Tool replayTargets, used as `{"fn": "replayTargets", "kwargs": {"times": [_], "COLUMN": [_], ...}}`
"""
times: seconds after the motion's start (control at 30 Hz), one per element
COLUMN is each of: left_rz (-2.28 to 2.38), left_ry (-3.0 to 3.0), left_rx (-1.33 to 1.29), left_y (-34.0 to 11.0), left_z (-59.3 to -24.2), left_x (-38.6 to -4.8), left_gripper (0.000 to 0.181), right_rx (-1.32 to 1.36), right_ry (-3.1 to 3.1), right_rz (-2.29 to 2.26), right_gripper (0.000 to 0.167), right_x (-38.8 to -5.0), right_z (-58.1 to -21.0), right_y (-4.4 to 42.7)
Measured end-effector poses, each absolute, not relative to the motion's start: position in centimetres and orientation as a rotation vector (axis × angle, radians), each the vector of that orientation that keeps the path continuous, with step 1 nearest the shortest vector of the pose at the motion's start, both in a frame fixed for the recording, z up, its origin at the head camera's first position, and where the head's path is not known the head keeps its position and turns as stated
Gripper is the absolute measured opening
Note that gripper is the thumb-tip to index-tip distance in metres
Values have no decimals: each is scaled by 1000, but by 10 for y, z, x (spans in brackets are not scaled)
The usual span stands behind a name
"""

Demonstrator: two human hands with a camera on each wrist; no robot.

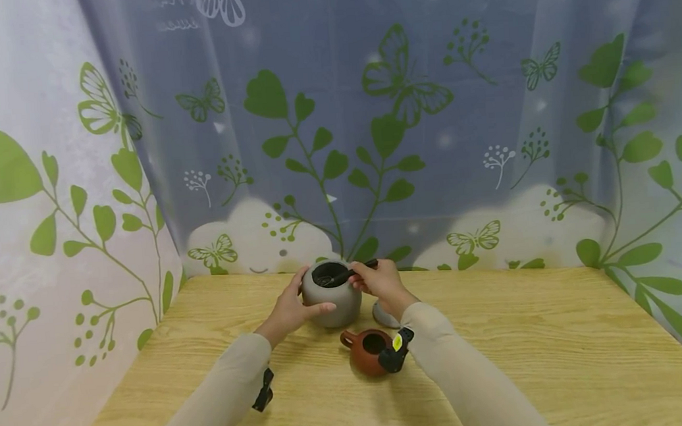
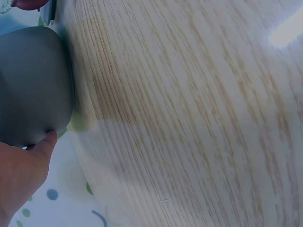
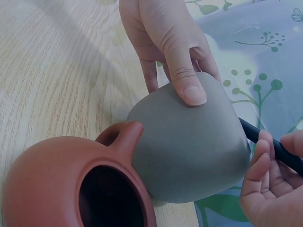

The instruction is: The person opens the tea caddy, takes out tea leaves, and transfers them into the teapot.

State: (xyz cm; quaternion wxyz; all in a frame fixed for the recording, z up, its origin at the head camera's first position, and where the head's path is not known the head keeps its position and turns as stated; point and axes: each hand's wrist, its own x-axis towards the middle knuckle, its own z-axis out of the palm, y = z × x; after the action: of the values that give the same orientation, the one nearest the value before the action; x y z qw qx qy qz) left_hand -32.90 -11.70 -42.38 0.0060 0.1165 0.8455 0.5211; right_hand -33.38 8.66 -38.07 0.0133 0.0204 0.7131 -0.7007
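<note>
A round grey jar with a wide dark mouth stands near the back of the table. My left hand holds it from the left, thumb across its front and fingers around the far side. With my right hand I pinch a slim black-handled utensil, its far end dipping into the jar's mouth; the shape of that end is hard to make out. A reddish-brown clay teapot, lidless with a dark opening, sits in front of the jar. In the right wrist view its handle overlaps the jar.
A small grey rounded piece, perhaps the jar's lid, lies right of the jar, partly hidden by the right wrist. The wooden table meets a patterned curtain behind and at both sides.
</note>
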Motion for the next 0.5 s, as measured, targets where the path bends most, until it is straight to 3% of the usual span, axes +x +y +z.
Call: {"fn": "replayTargets", "kwargs": {"times": [0.5], "left_rz": [1627], "left_ry": [2646], "left_rx": [353], "left_y": [-117], "left_z": [-425], "left_x": [-330], "left_gripper": [108], "right_rx": [125], "right_ry": [2218], "right_rz": [-2238], "right_gripper": [27], "right_x": [-329], "right_z": [-375], "right_y": [100]}}
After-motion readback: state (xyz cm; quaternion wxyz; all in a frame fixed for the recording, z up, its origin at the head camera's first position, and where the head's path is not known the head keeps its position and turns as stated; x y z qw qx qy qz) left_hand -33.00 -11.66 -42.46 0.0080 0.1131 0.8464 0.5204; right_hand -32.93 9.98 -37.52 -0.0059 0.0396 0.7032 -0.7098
